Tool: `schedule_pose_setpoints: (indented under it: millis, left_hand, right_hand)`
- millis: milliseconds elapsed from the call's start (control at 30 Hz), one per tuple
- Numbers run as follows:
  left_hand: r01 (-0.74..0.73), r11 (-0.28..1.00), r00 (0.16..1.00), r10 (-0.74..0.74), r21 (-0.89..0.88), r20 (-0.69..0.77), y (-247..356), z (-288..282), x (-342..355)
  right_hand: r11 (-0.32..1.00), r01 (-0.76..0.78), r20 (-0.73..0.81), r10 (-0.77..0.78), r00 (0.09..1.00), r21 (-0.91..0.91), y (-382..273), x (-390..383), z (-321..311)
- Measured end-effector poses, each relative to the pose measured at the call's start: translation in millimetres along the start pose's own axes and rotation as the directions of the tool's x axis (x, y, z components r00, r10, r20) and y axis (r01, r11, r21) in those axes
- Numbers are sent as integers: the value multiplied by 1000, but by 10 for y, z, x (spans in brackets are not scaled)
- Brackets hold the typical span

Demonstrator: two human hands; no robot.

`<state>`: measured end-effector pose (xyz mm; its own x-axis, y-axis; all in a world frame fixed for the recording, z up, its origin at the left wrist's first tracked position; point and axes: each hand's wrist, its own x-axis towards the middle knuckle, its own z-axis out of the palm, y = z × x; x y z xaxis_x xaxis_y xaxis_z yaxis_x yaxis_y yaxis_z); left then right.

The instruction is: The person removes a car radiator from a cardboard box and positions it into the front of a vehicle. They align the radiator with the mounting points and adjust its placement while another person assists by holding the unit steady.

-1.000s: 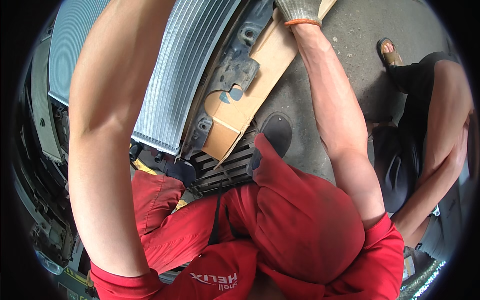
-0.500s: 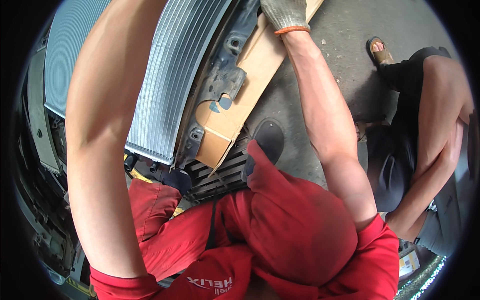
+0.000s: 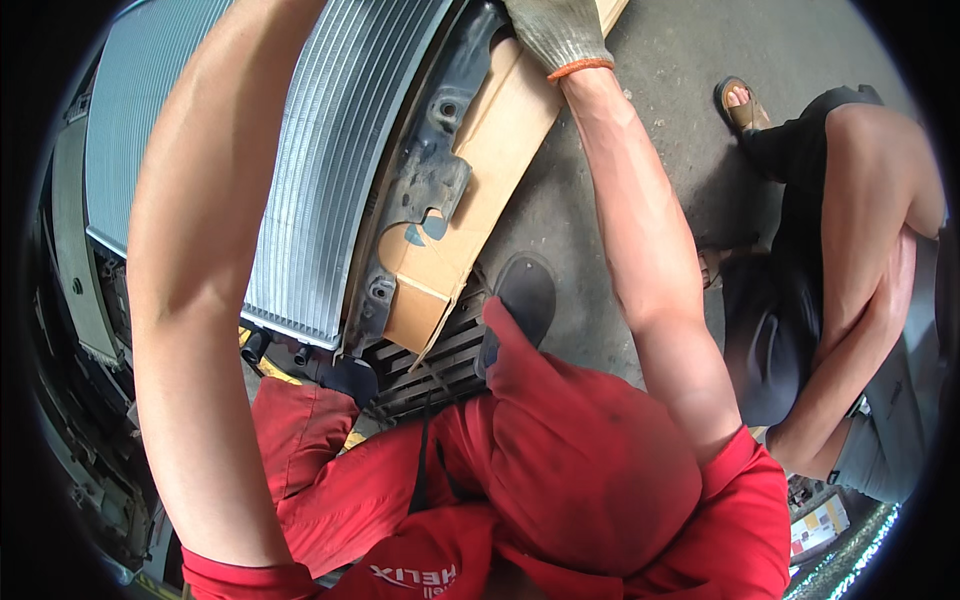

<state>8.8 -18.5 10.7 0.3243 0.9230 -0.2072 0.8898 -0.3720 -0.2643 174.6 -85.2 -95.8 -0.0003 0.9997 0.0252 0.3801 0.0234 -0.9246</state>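
Note:
A large silver-finned radiator (image 3: 325,190) lies at the upper left, between my two forearms. Along its right side runs a worn black metal support bracket (image 3: 425,175) with round holes, over a sheet of brown cardboard (image 3: 500,180). My right hand (image 3: 560,38), in a grey knit glove with an orange cuff, is at the top edge by the bracket's far end. The frame cuts off its fingers, so I cannot tell whether it grips the bracket. My left forearm (image 3: 205,230) reaches up across the radiator and leaves the picture at the top; that hand is out of sight.
Another person in dark shorts (image 3: 765,320) and sandals (image 3: 740,105) crouches close on the right. Below the cardboard is a slatted floor grate (image 3: 420,375), beside my dark shoe (image 3: 527,295). Vehicle parts (image 3: 85,250) line the left rim.
The whole view has shifted slightly, so the radiator, bracket and cardboard appear a little lower and further left. Both arms keep nearly the same pose.

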Motion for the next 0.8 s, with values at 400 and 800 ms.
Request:
schedule_pose_setpoints:
  millis: [400,800]
  left_hand:
    - [11,990,999,-6,-140,41,-35,75,46]
    - [49,985,998,-43,-168,36,-21,130,-12]
  right_hand:
    - [865,315,26,-331,943,-391,20,8,-221]
    - [757,383,185,-338,923,-529,48,110,-175]
